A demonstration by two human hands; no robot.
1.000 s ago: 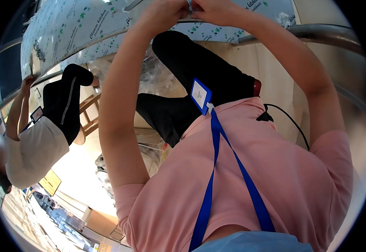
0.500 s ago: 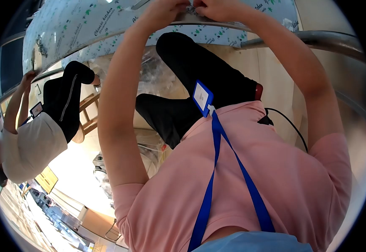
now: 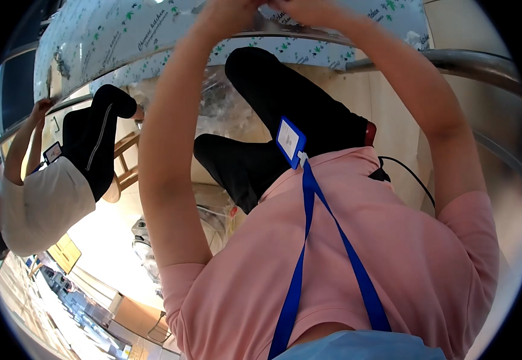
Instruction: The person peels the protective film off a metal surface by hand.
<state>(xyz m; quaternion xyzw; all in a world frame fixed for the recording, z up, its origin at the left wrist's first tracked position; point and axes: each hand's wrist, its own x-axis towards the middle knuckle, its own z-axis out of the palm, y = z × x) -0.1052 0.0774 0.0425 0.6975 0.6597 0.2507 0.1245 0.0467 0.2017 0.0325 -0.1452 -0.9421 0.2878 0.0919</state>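
At the top edge of the head view, my left hand (image 3: 232,15) and my right hand (image 3: 310,11) come close together above the table's near edge. The fingers of both are bent inward and appear closed, partly cut off by the frame. Whatever is pinched in them is too small and hidden to name. Beneath and around them lies a table covering (image 3: 111,36), pale blue with green leaves and "Chinese kitchen" lettering. A small dark, shiny patch (image 3: 267,23) shows on the table just below my hands.
To the left, another person (image 3: 51,204) in a white top sits with hands at the same table. A metal rail (image 3: 471,65) runs at the right. Clear plastic (image 3: 222,102) lies below the table by my knees. A wooden stool (image 3: 128,159) stands under the other person.
Both my hands have moved slightly upward, more out of frame, and closer together. The other person's hands have hardly moved.
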